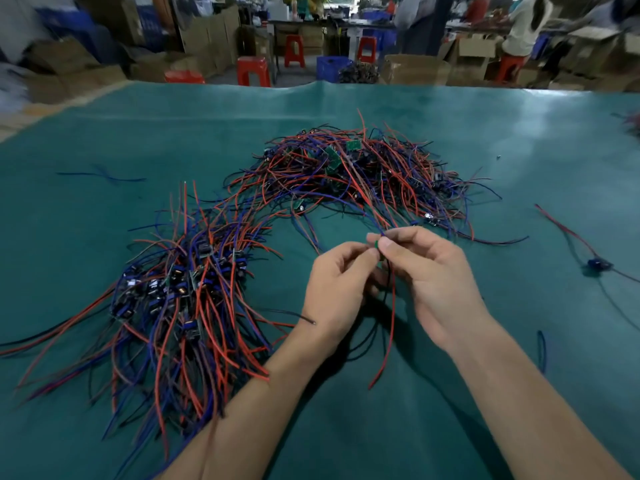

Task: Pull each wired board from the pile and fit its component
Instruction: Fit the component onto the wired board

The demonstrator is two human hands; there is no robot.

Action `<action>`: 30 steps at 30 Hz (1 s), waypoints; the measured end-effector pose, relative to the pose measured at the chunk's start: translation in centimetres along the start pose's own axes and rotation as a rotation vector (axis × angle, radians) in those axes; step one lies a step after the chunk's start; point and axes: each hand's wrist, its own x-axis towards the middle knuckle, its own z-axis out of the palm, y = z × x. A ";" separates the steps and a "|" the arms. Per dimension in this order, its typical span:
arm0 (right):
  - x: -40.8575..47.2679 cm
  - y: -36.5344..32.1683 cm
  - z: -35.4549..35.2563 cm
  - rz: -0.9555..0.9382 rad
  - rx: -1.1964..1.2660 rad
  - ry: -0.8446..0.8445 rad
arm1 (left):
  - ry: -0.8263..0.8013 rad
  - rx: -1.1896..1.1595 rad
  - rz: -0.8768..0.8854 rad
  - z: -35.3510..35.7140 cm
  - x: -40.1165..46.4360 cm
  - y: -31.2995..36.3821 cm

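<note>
A small green wired board (375, 244) sits between my two hands above the green table mat (138, 140). My left hand (337, 285) pinches it from the left and my right hand (424, 271) pinches it from the right. Its red and dark wires (392, 320) hang down below the hands. Other wires run from the board up to the far pile of boards with red and blue wires (349, 174). A second pile of wired boards (187, 292) lies to the left of my left forearm. Most of the held board is hidden by my fingers.
A single wired board with a blue part (597, 264) lies at the right. Loose blue wires (104, 175) lie at the far left and near the right edge (541, 348). Beyond the table stand red stools (253, 71), cardboard boxes and people at benches.
</note>
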 end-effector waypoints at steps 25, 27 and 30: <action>0.6 -0.7 -1.8 0.129 0.193 -0.008 | -0.034 0.181 0.052 0.0 -0.2 -0.1; 0.7 -1.0 -2.1 0.136 0.202 0.001 | -0.074 0.227 0.054 0.0 -0.5 -0.1; 0.8 -0.9 -2.1 0.170 0.207 0.024 | -0.045 0.288 0.096 -0.2 -0.4 -0.2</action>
